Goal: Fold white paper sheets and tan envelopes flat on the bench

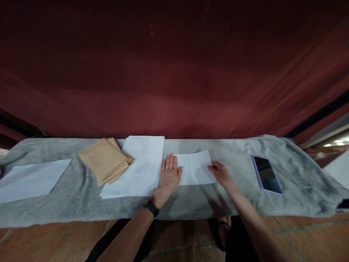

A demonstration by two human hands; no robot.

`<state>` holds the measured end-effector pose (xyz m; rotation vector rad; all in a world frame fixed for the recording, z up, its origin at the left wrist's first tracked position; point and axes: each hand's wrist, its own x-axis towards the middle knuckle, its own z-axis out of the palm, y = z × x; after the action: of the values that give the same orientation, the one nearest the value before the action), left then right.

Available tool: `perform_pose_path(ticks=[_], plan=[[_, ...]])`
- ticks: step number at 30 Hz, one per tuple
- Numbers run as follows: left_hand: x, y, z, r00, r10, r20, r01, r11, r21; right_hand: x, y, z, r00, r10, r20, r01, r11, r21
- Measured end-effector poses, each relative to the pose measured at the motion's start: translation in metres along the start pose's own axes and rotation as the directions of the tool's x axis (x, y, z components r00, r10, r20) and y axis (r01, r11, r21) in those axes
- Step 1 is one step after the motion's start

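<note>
In front of me a white sheet of paper, smaller than the sheets beside it and apparently folded, lies on the grey cloth. My left hand rests flat on its left end, fingers stretched out and close together. At the opposite end, my right hand pinches the sheet's right edge between thumb and curled fingers. Just left of my left hand is a stack of white paper. Several brown envelopes lie in a loose pile partly over that stack.
A grey cloth covers the narrow table. To the right lies a phone in a purple case. Another white sheet is at the far left. A dark red curtain-like surface rises behind the table; tiled floor shows below.
</note>
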<state>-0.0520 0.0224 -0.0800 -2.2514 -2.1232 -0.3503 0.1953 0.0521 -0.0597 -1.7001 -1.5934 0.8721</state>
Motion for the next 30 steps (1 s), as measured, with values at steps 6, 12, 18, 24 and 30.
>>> perform_pose_path(ticks=[6, 12, 18, 24, 30], plan=[[0.006, 0.002, -0.015, 0.999, -0.001, -0.038, -0.009, 0.971, -0.240, 0.006, -0.013, -0.017, 0.992, 0.046, -0.115, -0.004, 0.940, 0.341], [0.011, 0.017, -0.035, 0.999, 0.054, -0.005, -0.038, 0.633, -0.773, 0.008, -0.033, -0.077, 0.824, -0.010, -0.567, 0.256, 0.898, 0.357], [0.011, 0.038, -0.042, 0.971, 0.057, 0.231, 0.227, 0.060, -0.972, -0.026, -0.062, -0.059, 0.755, -0.374, -0.540, 0.339, 0.926, -0.167], [0.002, 0.050, -0.051, 0.940, 0.164, 0.300, 0.339, -0.328, -0.882, -0.053, -0.077, 0.012, 0.835, -0.547, -0.064, 0.485, 0.785, -0.385], [0.002, 0.044, -0.047, 0.919, 0.083, 0.386, 0.381, -0.440, -0.813, -0.062, -0.080, 0.041, 0.853, -0.514, 0.089, 0.497, 0.750, -0.437]])
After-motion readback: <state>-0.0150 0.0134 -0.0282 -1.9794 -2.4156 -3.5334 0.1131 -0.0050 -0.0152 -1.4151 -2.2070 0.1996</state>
